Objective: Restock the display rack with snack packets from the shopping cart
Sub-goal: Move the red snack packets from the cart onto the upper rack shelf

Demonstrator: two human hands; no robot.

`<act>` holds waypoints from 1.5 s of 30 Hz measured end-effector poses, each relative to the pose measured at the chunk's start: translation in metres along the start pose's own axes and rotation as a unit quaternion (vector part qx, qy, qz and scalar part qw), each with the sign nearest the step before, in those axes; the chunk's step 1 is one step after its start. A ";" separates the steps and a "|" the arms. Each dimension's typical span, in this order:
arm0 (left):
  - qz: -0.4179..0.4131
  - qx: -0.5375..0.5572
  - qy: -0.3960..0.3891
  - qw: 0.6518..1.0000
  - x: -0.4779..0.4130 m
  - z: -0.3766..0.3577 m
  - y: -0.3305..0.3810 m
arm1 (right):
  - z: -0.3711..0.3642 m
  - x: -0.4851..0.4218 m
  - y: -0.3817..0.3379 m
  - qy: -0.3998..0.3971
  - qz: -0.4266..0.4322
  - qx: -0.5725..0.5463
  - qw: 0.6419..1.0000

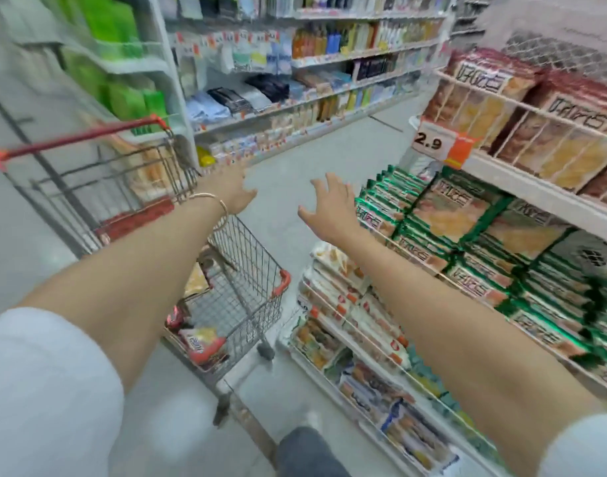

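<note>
A wire shopping cart with a red handle stands on the left, with snack packets lying low in its basket. The white display rack on the right is full of green, brown and white snack packets. My left hand, a bangle on its wrist, hovers above the cart's far side with fingers spread and empty. My right hand reaches forward beside the rack's green packets, fingers spread, holding nothing. The picture is blurred by motion.
Grey floor runs down the aisle between cart and rack. Shelves of bottles and packets line the far side. Green packs fill a shelf at top left. A price tag reading 2.9 hangs on the rack. My knee shows at the bottom.
</note>
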State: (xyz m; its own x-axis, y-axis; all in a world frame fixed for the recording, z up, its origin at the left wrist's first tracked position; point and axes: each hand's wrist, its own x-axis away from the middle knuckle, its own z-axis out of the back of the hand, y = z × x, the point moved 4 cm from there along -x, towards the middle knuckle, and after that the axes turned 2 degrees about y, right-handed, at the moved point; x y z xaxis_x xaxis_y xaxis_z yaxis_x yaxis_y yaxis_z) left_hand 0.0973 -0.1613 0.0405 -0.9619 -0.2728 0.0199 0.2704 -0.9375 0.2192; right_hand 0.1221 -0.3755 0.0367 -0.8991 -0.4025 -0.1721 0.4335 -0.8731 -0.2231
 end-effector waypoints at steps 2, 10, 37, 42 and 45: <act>0.039 0.012 -0.026 0.999 -0.008 -0.024 -0.036 | -0.041 -0.017 -0.019 -0.033 0.023 -0.009 0.999; 0.193 0.066 -0.104 0.973 -0.044 -0.117 -0.151 | -0.202 -0.098 -0.071 -0.190 0.111 -0.012 0.976; 0.496 0.383 -0.040 0.778 -0.076 -0.314 -0.318 | -0.526 -0.261 -0.218 -0.331 -0.165 -0.271 0.888; 0.545 0.433 -0.020 0.718 -0.074 -0.332 -0.325 | -0.589 -0.260 -0.192 -0.415 -0.262 -0.323 0.809; 0.568 0.440 -0.014 0.696 -0.071 -0.341 -0.324 | -0.574 -0.237 -0.174 -0.435 -0.303 -0.330 0.781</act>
State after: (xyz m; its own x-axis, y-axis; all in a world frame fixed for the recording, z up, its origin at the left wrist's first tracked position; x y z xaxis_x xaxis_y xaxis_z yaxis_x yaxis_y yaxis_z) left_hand 0.0920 0.0885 -0.3643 -0.1520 -0.7138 0.6837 0.7389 0.3773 0.5582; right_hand 0.2948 0.0300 -0.4343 -0.5268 -0.2550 0.8108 -0.4095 -0.7598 -0.5050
